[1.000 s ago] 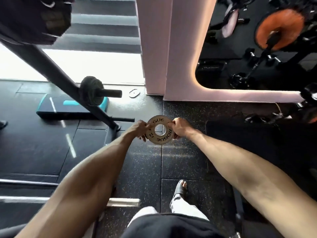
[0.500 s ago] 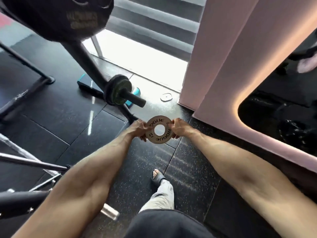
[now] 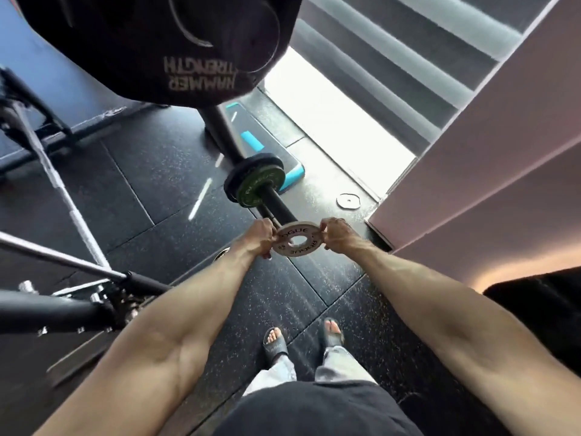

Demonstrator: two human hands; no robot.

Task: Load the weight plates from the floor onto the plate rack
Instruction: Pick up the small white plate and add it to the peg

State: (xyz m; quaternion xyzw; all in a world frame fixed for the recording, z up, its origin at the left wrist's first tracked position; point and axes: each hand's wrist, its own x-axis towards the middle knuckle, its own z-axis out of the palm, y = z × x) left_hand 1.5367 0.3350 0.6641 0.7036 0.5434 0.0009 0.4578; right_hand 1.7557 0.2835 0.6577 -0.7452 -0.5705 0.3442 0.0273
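- Left hand and right hand pinch opposite rims of the small pale plate, held at the near tip of the rack peg.
- Bare peg length runs far to a green plate.
- The pink wall corner is close on the right; a floor plate lies beside it.

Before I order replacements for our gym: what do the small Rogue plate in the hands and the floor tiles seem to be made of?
Rogue plate: thin, pale matte disc with black printed lettering; likely coated metal, though a rubber coating is possible. Floor tiles: black with pale flecks and seams, dull sheen; likely rubber.
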